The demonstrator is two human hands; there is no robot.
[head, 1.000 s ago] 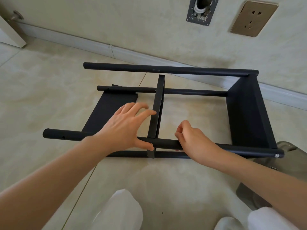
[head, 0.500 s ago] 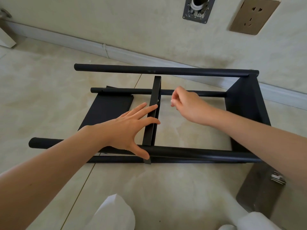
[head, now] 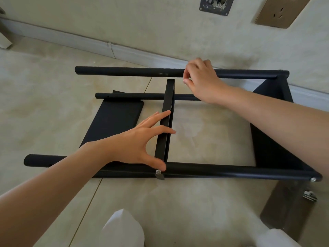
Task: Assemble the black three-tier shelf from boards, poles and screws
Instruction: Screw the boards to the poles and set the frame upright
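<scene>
The half-built black metal shelf frame [head: 277,136] lies on its side on the beige tiled floor [head: 44,104]. The left hand [head: 140,141] spreads over the upright middle board [head: 166,122]; the right hand [head: 201,81] pinches at the far black pole [head: 128,71].

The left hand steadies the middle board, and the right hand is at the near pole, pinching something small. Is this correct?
Not quite. In the head view the right hand is at the far pole, by the wall, not the near pole. The left hand does steady the middle board.

Black poles [head: 213,171], black boards [head: 114,122], beige marbled floor [head: 44,97], bronze socket [head: 281,11]
</scene>
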